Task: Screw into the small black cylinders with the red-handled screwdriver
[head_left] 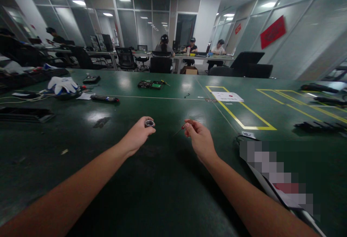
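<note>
Green table (168, 193), wide and glossy, carried all the listed items. Yellow tape outline (257, 128), a rectangle marked on the table surface, lay to the right of both hands. White sheet (227, 96) lay flat inside the far end of that outline. White gloves (63, 84) were heaped among cables at far left, well apart from the hands. Left hand (139, 134) was held just above the table near its middle, its grip closed round a small round metal part (149, 123) pinched at the fingertips with the open face upward. Right hand (199, 137) was near the left hand but not touching it, its grip narrow on a thin tool (185, 125) with a reddish handle, whose slim tip pointed down-left toward the left hand. Circuit board (150, 84) lay flat, farther back along the table. Dark pen-shaped tool (105, 99) lay flat, left of the board.
</note>
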Tool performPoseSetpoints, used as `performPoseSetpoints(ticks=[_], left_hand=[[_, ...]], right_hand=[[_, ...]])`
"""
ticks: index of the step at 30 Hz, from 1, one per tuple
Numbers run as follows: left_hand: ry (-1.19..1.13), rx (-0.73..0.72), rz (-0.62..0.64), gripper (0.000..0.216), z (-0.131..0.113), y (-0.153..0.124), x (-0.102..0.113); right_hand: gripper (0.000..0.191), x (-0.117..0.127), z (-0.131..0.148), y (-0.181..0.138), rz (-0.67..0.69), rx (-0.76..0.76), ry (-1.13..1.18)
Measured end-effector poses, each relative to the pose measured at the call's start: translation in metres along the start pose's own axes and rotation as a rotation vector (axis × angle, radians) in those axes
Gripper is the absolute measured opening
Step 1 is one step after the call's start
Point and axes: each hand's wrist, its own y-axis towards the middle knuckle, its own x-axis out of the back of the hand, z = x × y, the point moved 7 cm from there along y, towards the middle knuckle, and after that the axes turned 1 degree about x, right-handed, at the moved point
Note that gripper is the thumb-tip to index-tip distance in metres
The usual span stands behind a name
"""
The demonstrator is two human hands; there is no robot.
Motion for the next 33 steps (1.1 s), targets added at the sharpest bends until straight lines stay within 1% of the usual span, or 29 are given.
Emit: performPoseSetpoints(ticks=[2,4,6,8,13,15,18,21,24,29,33], left_hand=[[0.118,-0.068,0.053,0.033,0.005,-0.004,-0.018],[0.115,-0.133,0.144,0.035,0.011,-0.011,-0.032],[0.07,-0.169,0.236,0.039,0.018,-0.016,-0.041],[0.042,-0.192,0.284,0.042,0.024,-0.017,-0.043],[-0.001,-0.217,0.308,0.045,0.03,-0.013,-0.039],[0.009,-0.215,0.317,0.046,0.03,-0.013,-0.04],[0.027,-0.222,0.326,0.046,0.028,-0.016,-0.041],[0.028,-0.234,0.317,0.045,0.025,-0.018,-0.041],[0.027,-0.228,0.313,0.046,0.024,-0.019,-0.04],[0.024,-0.239,0.31,0.047,0.024,-0.019,-0.04],[0.053,-0.25,0.287,0.048,0.029,-0.015,-0.037]], right_hand=[[0.033,0.001,0.01,-0.005,-0.004,0.041,-0.102],[0.033,0.0,0.022,-0.01,-0.011,0.097,-0.194],[0.031,-0.002,0.033,-0.016,-0.007,0.144,-0.198],[0.03,-0.003,0.04,-0.02,-0.007,0.164,-0.136],[0.028,0.0,0.035,-0.021,-0.072,0.126,0.144],[0.027,0.001,0.031,-0.02,-0.088,0.126,0.194],[0.026,-0.001,0.03,-0.02,-0.076,0.145,0.14],[0.024,-0.005,0.035,-0.024,-0.042,0.189,0.03],[0.022,-0.007,0.042,-0.028,-0.047,0.233,-0.055],[0.02,-0.006,0.048,-0.029,-0.064,0.255,-0.07],[0.019,-0.01,0.048,-0.029,0.017,0.231,-0.074]])
